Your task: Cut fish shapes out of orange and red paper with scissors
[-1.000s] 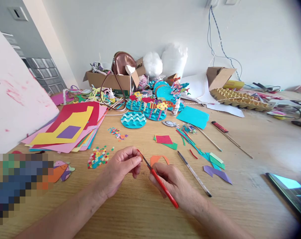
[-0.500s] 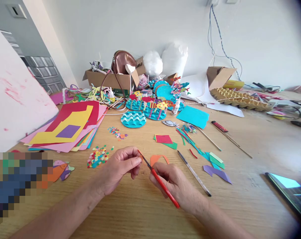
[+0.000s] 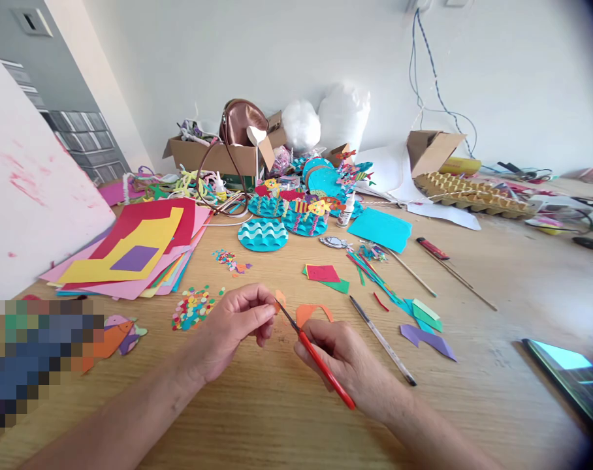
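Observation:
A small piece of orange paper [image 3: 280,297] shows at the fingertips of my left hand [image 3: 245,320], which is closed in a pinch; most of the piece is hidden. My right hand [image 3: 340,352] is wrapped round a pair of red-handled scissors [image 3: 328,373], whose dark blades reach up and left to the orange paper. Just behind my right hand, a larger orange scrap [image 3: 305,313] with a curved cut-out lies on the table. To the right is a clear pen [image 3: 382,339]. Round paper dots [image 3: 193,308] in many colours are spread left of my left hand.
Coloured sheets [image 3: 110,228] are stacked at the left. Behind stand blue wavy discs [image 3: 263,235] with paper fish, a glue bottle [image 3: 346,210] and a cardboard box [image 3: 213,156]. Purple scraps [image 3: 428,341] and a phone [image 3: 565,378] lie at the right.
More of the orange paper now shows beyond the scissor tips. The scissors and my left fingers have shifted very slightly; both hands keep their grip.

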A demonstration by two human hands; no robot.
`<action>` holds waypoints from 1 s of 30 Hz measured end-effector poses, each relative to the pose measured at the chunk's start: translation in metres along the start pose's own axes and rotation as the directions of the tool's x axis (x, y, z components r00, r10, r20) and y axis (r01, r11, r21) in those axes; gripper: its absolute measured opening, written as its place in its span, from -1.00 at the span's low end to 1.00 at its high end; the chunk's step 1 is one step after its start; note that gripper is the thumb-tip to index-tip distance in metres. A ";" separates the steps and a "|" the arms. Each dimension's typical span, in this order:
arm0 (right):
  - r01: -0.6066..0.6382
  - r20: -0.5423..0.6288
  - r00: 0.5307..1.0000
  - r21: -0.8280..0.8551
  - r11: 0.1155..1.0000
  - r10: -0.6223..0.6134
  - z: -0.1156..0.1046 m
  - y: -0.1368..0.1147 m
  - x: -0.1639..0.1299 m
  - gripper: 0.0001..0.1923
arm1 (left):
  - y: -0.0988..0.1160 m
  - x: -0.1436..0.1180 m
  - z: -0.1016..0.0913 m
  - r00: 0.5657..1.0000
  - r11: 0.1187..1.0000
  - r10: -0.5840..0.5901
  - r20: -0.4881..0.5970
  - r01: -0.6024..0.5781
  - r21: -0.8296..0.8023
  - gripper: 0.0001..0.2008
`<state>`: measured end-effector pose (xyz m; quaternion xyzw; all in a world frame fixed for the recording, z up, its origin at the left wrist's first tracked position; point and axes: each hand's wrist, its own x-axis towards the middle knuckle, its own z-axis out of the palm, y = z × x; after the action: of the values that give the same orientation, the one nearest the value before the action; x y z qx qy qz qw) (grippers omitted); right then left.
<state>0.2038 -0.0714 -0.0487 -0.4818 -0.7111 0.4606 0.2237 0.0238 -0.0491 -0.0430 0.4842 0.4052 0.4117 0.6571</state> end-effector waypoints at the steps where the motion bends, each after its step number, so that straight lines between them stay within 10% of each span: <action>1: 0.001 -0.002 1.000 -0.007 1.000 -0.001 0.000 0.000 0.000 -0.66 | 0.000 0.000 0.000 1.000 1.000 0.003 -0.003 -0.003 0.000 -0.90; 21: 0.026 0.037 0.999 -0.145 0.989 -0.021 -0.002 0.000 0.001 -0.63 | 0.007 -0.003 -0.012 1.000 0.994 -0.010 -0.012 0.011 0.109 -0.88; 30: 0.051 0.071 0.997 -0.243 0.969 -0.035 -0.013 0.000 0.003 -0.64 | 0.037 -0.006 -0.077 0.995 0.788 -0.029 -0.100 0.084 0.610 -0.84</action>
<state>0.2119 -0.0632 -0.0427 -0.4747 -0.7796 0.3804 0.1489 -0.0554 -0.0244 -0.0216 0.6410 0.5587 0.2583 0.4586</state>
